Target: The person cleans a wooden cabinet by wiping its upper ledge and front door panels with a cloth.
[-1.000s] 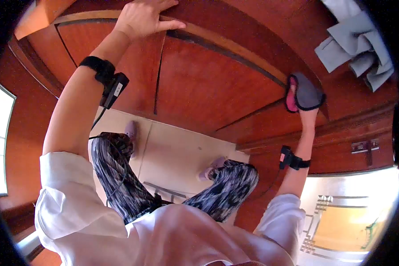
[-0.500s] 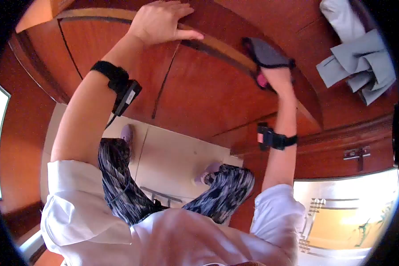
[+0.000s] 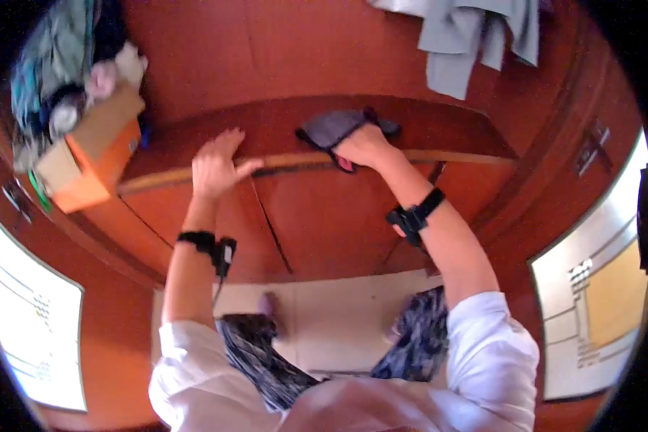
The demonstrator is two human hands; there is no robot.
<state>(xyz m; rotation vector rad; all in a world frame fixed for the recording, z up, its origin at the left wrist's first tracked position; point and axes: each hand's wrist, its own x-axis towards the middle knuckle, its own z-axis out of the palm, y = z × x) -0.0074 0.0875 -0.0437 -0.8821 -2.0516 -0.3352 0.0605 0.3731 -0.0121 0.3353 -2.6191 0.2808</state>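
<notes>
My left hand [image 3: 217, 167] lies on the front edge of the dark red-brown wooden shelf [image 3: 266, 124], thumb out to the side and fingers stretched, holding nothing. Farther right on the same shelf, my right hand [image 3: 367, 146] holds a grey cloth [image 3: 333, 128] with black edging against the surface. A bit of pink shows at the cloth's lower side, by the shelf edge. The fingers of my right hand are covered by the cloth. Both wrists carry black strapped devices.
An orange cardboard box [image 3: 97, 155] filled with clothes and soft items stands at the left end of the shelf. Grey folded fabric [image 3: 457, 47] hangs at the upper right. Wooden cabinet doors [image 3: 324, 223] are below the shelf, with bright glass panels [image 3: 32, 317] at the sides.
The view has shifted, bringing the box fully into sight on the left. My right hand has moved the cloth leftward along the shelf, closer to my left hand, which stays at the edge.
</notes>
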